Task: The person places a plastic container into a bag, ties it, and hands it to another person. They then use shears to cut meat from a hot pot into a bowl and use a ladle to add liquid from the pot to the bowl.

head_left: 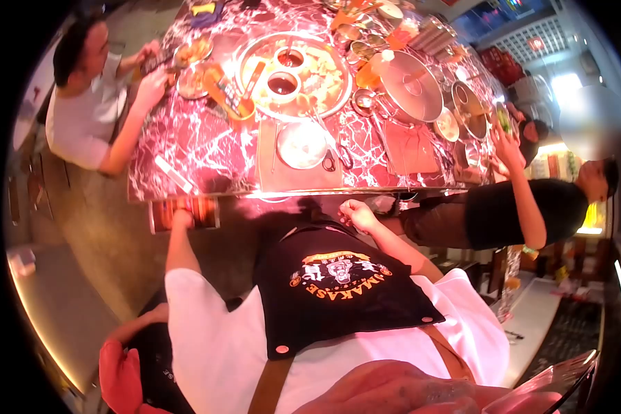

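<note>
My left hand (181,217) reaches into an open drawer (212,222) under the table's front edge, over reddish-brown contents I cannot make out. Its fingers are too small and blurred to read. Above that drawer, a white rectangular packet (174,174) lies on the marbled table (221,155). My right hand (358,214) is held just below the table edge, in front of my black apron (345,290). Its fingers are curled closed, and whatever they may hold does not show. A white round dish (302,145) lies on a brown mat (272,176) beside something with dark loops (329,161).
A large round platter (241,69) holds food and two bowls of dark sauce. An orange container (241,110), a ladle (363,100) and a wide round pan (412,86) stand around it. One person (90,117) is at left, another (510,214) at right.
</note>
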Motion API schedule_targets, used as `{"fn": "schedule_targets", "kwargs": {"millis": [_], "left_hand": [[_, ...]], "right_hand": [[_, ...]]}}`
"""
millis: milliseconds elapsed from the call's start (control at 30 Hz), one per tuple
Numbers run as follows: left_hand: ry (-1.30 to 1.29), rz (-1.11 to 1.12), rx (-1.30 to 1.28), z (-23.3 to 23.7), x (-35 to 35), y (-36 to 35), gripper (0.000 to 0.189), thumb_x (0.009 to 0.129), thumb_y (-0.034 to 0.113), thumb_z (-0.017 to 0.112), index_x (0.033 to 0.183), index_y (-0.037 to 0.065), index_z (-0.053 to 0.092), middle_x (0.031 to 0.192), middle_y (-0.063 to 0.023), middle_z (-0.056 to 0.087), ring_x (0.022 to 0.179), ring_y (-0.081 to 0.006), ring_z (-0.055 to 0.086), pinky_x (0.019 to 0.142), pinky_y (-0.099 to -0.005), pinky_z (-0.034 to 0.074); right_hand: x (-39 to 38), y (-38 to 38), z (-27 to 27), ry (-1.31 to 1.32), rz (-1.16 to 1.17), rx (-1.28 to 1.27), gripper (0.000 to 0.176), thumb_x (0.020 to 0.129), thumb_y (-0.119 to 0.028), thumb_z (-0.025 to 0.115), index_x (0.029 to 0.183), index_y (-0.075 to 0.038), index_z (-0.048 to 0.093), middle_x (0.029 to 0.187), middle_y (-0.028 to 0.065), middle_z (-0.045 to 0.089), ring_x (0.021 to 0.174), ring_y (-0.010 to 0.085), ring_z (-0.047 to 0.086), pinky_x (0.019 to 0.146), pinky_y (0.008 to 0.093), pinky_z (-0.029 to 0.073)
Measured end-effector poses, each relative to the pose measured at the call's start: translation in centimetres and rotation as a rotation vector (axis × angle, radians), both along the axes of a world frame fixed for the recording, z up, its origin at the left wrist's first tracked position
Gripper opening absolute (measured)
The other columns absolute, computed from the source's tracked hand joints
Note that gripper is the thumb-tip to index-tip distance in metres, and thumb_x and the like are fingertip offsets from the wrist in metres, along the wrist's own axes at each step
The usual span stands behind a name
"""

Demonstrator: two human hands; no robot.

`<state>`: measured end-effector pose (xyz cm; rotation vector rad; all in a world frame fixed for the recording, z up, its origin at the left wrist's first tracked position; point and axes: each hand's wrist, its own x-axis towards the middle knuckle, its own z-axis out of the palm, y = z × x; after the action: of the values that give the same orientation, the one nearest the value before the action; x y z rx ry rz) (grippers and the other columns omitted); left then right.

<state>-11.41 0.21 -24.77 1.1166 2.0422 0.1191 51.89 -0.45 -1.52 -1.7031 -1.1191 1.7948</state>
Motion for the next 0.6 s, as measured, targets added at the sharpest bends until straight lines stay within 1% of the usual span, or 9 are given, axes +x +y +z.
{"fn": "schedule_targets", "kwargs": {"millis": [67, 167, 267, 333, 367, 433, 500, 567, 600], "left_hand": [[-0.25, 0.177, -0.011, 4.2, 1.6, -0.1, 0.034, 0.088, 0.012, 0.045, 0.068, -0.007, 0.064, 0.055, -0.02, 0.06, 0.046, -0.032, 0.061, 0.043, -0.0448, 0.048], [-0.14, -0.038, -0.104, 3.8, 1.0, 0.4, 0.029, 0.085, 0.009, 0.045, 0.073, -0.006, 0.067, 0.057, -0.0219, 0.062, 0.045, -0.032, 0.061, 0.042, -0.0452, 0.047], [-0.241, 0.092, -0.072, 6.6, 1.6, 0.0, 0.036, 0.091, 0.02, 0.046, 0.089, -0.007, 0.069, 0.075, -0.025, 0.068, 0.064, -0.0321, 0.069, 0.059, -0.0429, 0.053], [-0.036, 0.015, 0.094, 7.6, 1.4, -0.5, 0.044, 0.093, 0.029, 0.047, 0.106, -0.008, 0.067, 0.1, -0.0272, 0.069, 0.093, -0.0342, 0.069, 0.079, -0.0407, 0.052], [-0.067, 0.043, 0.021, 11.6, 3.0, -0.5, 0.052, 0.093, 0.037, 0.048, 0.115, -0.008, 0.063, 0.114, -0.0278, 0.064, 0.112, -0.0352, 0.061, 0.091, -0.0405, 0.048], [-0.003, 0.134, 0.042, 8.6, 2.5, -0.4, 0.053, 0.093, 0.039, 0.048, 0.112, -0.008, 0.064, 0.112, -0.0291, 0.064, 0.111, -0.0348, 0.062, 0.09, -0.0405, 0.049], [0.008, 0.155, 0.049, -0.3, -1.2, 0.0, 0.049, 0.09, 0.039, 0.054, 0.097, -0.008, 0.067, 0.084, -0.0213, 0.069, 0.074, -0.0305, 0.068, 0.067, -0.0417, 0.052], [-0.002, 0.13, 0.202, 2.7, 1.0, -1.0, 0.05, 0.09, 0.041, 0.056, 0.087, -0.007, 0.068, 0.069, -0.0184, 0.066, 0.058, -0.029, 0.064, 0.057, -0.0433, 0.049], [-0.082, 0.194, 0.088, 4.1, 1.5, -1.0, 0.048, 0.089, 0.042, 0.058, 0.092, -0.005, 0.069, 0.075, -0.0192, 0.068, 0.067, -0.0289, 0.067, 0.063, -0.0422, 0.05]], "right_hand": [[-0.2, 0.5, -0.5, -0.047, 0.036, -0.017, 0.013, 0.098, -0.018, 0.055, 0.091, -0.007, 0.057, 0.082, 0.0016, 0.062, 0.067, 0.0097, 0.059, 0.056, 0.0239, 0.046], [-0.2, 0.9, -1.4, -0.065, 0.086, 0.005, 0.013, 0.096, -0.018, 0.057, 0.09, -0.007, 0.058, 0.08, 0.0014, 0.061, 0.066, 0.0092, 0.058, 0.054, 0.024, 0.045], [-0.8, 0.8, 0.4, -0.12, 0.089, 0.039, 0.014, 0.094, -0.019, 0.059, 0.09, -0.006, 0.06, 0.075, 0.0022, 0.062, 0.062, 0.0101, 0.058, 0.053, 0.0247, 0.046], [-1.2, 0.7, 1.7, -0.16, 0.1, 0.06, 0.017, 0.095, -0.02, 0.059, 0.09, -0.005, 0.061, 0.071, 0.0032, 0.062, 0.061, 0.0115, 0.059, 0.055, 0.0258, 0.048], [-1.0, 0.6, 1.2, -0.162, 0.111, 0.051, 0.017, 0.095, -0.02, 0.059, 0.09, -0.005, 0.061, 0.071, 0.0032, 0.062, 0.061, 0.0115, 0.059, 0.055, 0.0258, 0.048], [-0.4, 0.4, -0.8, -0.149, 0.067, 0.068, 0.017, 0.095, -0.02, 0.059, 0.09, -0.005, 0.062, 0.073, 0.0034, 0.063, 0.063, 0.0117, 0.059, 0.056, 0.026, 0.048], [-0.2, 0.2, -0.8, -0.175, 0.088, 0.028, 0.013, 0.095, -0.017, 0.06, 0.091, -0.005, 0.062, 0.076, 0.0034, 0.063, 0.067, 0.0118, 0.06, 0.06, 0.026, 0.049], [0.4, -0.1, -3.0, -0.157, 0.092, 0.078, 0.012, 0.095, -0.015, 0.059, 0.09, -0.004, 0.062, 0.077, 0.0034, 0.063, 0.068, 0.0119, 0.06, 0.063, 0.026, 0.049], [0.8, -0.1, -4.2, -0.069, 0.102, 0.088, 0.012, 0.095, -0.013, 0.058, 0.091, -0.003, 0.062, 0.078, 0.0032, 0.063, 0.069, 0.0122, 0.06, 0.065, 0.0262, 0.049]]}}
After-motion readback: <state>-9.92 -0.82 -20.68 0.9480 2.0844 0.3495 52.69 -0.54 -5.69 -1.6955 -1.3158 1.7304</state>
